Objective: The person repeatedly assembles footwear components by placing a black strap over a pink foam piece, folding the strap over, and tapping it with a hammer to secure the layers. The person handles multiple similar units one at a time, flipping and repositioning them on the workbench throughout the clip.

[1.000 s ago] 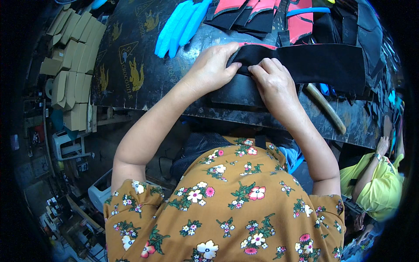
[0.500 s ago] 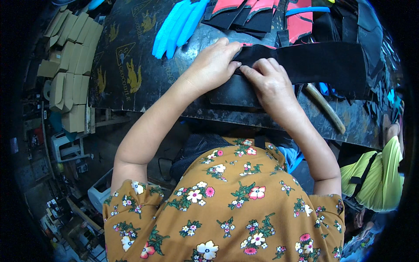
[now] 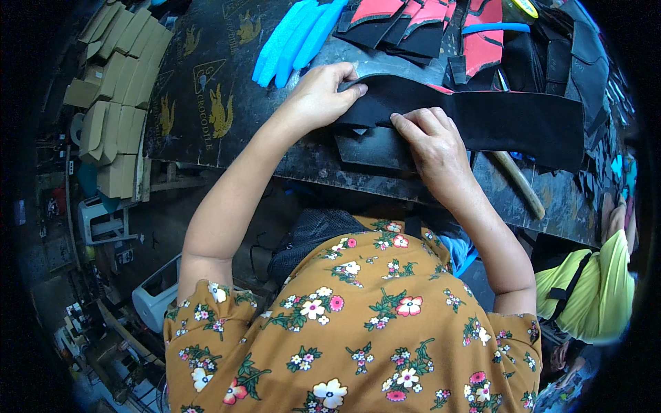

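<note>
A long black fabric piece (image 3: 516, 124) with a bit of red along its far edge stretches across the table in front of me. My left hand (image 3: 323, 96) pinches its left end between thumb and fingers. Along the near edge, my right hand (image 3: 434, 138) is closed on the same piece, thumb and forefinger together. Below the fabric, near the table's front edge, lies a dark flat block (image 3: 375, 153). A wooden handle (image 3: 520, 184) rests to the right of my right hand; its far end is hidden under the fabric.
Blue foam strips (image 3: 299, 41) lie at the back left, beside stacked red and black cut pieces (image 3: 413, 27). A blue strip (image 3: 496, 28) crosses another red piece. Cardboard boxes (image 3: 120, 124) are piled left of the table (image 3: 196, 131). A person in yellow clothing (image 3: 592, 296) is at the right.
My left hand has moved left with the fabric's end, away from my right hand, and the fabric between them is spread wider. The view has shifted slightly.
</note>
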{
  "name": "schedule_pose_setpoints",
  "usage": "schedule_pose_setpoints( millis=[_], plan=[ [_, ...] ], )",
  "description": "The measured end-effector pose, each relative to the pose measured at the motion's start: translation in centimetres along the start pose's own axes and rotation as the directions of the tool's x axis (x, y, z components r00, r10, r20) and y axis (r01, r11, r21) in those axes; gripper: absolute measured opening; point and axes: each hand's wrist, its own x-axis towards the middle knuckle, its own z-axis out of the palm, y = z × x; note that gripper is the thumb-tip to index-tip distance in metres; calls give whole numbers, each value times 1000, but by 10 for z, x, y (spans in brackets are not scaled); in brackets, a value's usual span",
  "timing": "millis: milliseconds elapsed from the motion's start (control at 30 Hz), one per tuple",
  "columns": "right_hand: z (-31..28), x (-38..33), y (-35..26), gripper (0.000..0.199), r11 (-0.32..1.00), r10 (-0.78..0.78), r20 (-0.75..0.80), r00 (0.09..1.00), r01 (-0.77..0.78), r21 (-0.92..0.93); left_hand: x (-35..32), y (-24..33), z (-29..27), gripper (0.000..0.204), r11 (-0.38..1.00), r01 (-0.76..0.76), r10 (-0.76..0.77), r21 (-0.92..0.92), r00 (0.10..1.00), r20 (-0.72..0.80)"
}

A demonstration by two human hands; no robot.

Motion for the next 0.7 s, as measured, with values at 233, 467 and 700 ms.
schedule_pose_setpoints(
  millis=[233,467,700],
  plan=[
    [-6,8,-10,43,999,48,75,996,-48,-7,7,-4,0,33,997,1,-3,72,1000,31],
    [14,18,-22,49,996,40,10,999,-40,75,6,-17,-3,36,994,-75,77,-82,997,25],
    [14,15,-20,52,999,1,-7,1000,-1,32,12,-54,-7,23,963,35,-51,-266,997,-55]
  ],
)
